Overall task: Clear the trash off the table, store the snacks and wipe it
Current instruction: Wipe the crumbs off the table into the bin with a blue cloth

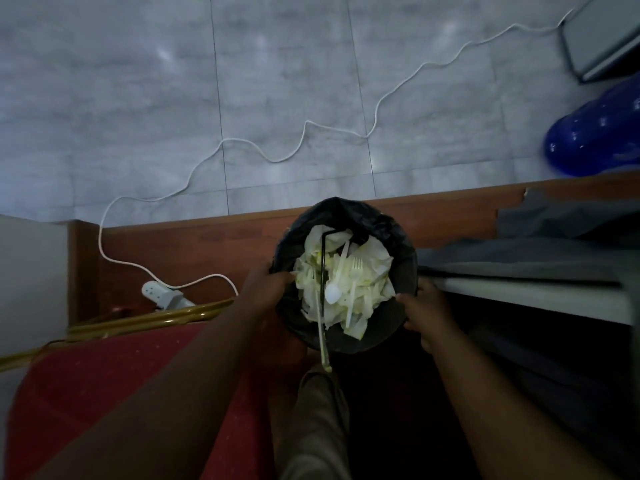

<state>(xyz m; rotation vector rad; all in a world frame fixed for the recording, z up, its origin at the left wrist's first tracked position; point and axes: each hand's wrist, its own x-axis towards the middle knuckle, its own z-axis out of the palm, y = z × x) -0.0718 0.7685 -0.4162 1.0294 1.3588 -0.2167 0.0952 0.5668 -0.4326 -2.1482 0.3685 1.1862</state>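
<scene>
No text, label or number can be read — everything is dim, blurred.

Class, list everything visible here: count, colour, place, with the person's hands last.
bin: one, black liner, centre
crumpled paper: several, white, inside bin
plastic fork: one, white, on the paper
plastic spoon: one, white, on the paper
straw: one, black, in the bin
cable: one, white, across grey floor
power strip: one, white, floor, left
chair: one, red seat, lower left
cloth: one, grey, right
inflated object: one, blue, right edge
left hand: one, grips bin's left rim
right hand: one, grips bin's right rim
</scene>
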